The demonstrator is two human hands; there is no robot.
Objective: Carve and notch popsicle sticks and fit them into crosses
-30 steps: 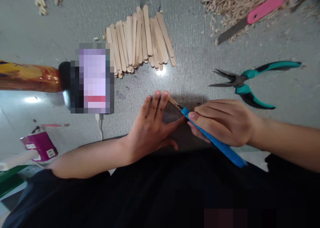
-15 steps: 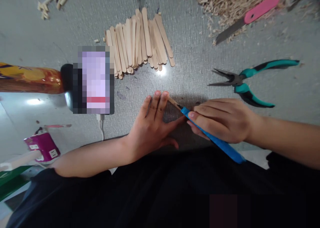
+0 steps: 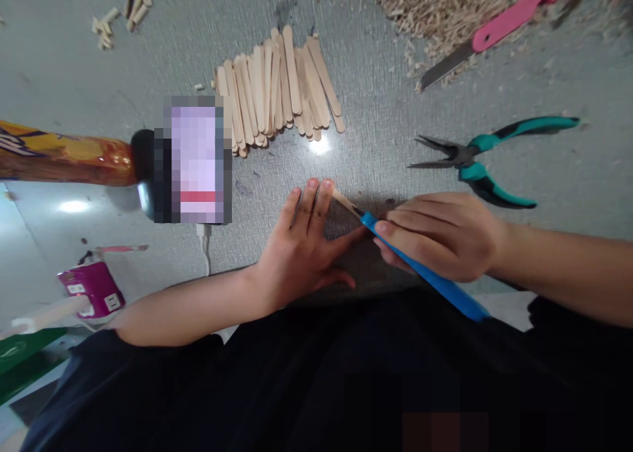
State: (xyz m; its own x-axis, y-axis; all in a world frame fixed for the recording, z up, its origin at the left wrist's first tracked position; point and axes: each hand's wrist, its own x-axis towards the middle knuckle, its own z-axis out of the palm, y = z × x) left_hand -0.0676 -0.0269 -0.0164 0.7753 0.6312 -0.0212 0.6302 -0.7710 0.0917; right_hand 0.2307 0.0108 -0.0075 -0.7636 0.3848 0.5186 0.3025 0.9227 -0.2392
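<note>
My left hand (image 3: pixel 301 247) lies on the grey table with its fingers spread, fingertips resting at the end of a thin wooden stick (image 3: pixel 345 200). My right hand (image 3: pixel 440 237) is wrapped round a blue-handled tool (image 3: pixel 440 284), whose dark tip touches the stick. The tool's handle slants down to the right, towards the dark clothing. Part of the stick is hidden under the tool and fingers. Beyond my hands lies a row of flat wooden sticks (image 3: pixel 271 89).
Teal-handled pliers (image 3: pixel 469 158) lie open at the right. Above them are a pink-handled saw (image 3: pixel 499 26) and wood shavings (image 3: pixel 435 6). At the left are a blurred phone (image 3: pixel 198 161), a bottle (image 3: pixel 64 155), a purple power adapter (image 3: pixel 99 287) and small wooden pieces (image 3: pixel 103 30).
The view has shifted slightly, so the objects on the left appear further right. Both hands keep nearly the same pose, with the blue tool still at the stick.
</note>
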